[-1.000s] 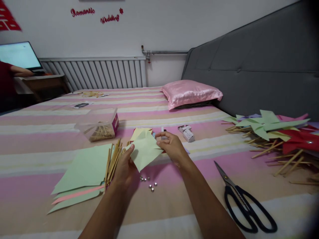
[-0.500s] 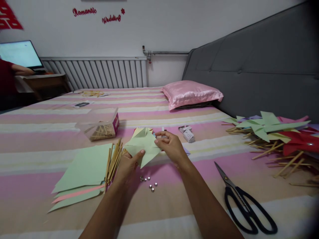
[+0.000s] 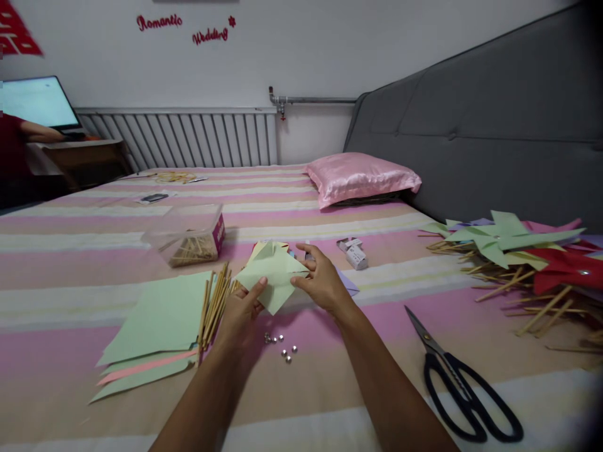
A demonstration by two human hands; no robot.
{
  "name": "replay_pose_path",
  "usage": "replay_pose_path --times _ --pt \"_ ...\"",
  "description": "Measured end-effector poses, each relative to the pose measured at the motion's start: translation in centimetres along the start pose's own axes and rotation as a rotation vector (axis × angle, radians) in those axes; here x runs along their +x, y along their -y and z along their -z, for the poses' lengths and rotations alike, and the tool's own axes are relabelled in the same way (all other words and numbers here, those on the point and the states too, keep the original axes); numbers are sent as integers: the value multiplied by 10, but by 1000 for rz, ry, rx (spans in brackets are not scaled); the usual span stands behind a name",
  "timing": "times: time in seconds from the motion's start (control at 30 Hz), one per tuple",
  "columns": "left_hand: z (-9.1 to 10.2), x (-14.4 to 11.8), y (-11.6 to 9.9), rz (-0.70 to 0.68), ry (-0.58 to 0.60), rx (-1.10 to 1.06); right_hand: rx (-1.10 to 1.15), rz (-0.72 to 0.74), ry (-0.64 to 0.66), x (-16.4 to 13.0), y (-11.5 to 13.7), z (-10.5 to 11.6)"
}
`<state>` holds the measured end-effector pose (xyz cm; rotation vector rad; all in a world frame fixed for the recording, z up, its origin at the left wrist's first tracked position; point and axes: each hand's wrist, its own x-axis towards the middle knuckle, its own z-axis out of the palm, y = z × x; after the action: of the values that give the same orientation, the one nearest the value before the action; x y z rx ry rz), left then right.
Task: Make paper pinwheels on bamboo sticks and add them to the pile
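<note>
A pale green paper square [image 3: 277, 271] with cut corners is held up between my two hands. My left hand [image 3: 242, 311] pinches its lower left side, thumb on top. At the right corner my right hand [image 3: 323, 276] grips the paper between thumb and fingers, with the index finger raised off it. Several small silver metal studs [image 3: 289, 359] lie on the bedspread below the paper. Beside my left hand rests a bundle of thin wooden sticks [image 3: 214, 307]. It lies against a stack of green paper sheets [image 3: 157, 317] with a pink one among them.
Black-handled scissors [image 3: 452, 370] lie at the right front. Finished paper pinwheels [image 3: 504, 237] on sticks are piled at far right. Behind my hands are a clear plastic box [image 3: 188, 235] of sticks, a small carton [image 3: 357, 256] and a pink pillow [image 3: 362, 176]. A person's arm [image 3: 42, 132] shows far left.
My right hand's index finger has lifted away from the paper, and its thumb has shifted slightly lower. My left thumb has slid a little up and left on the paper.
</note>
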<state>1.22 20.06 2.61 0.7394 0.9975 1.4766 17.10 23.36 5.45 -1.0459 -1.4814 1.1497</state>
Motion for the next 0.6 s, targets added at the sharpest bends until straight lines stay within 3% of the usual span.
replay_pose_path --times 0.23,0.43,0.6 --pt "-3 0 -3 -32 -68 -51 73 38 130 -1 2 3" --pt "-2 2 -8 -55 -182 -110 25 22 321 -5 13 23" --pt "-4 0 -10 -53 -160 -151 43 40 495 -6 8 22"
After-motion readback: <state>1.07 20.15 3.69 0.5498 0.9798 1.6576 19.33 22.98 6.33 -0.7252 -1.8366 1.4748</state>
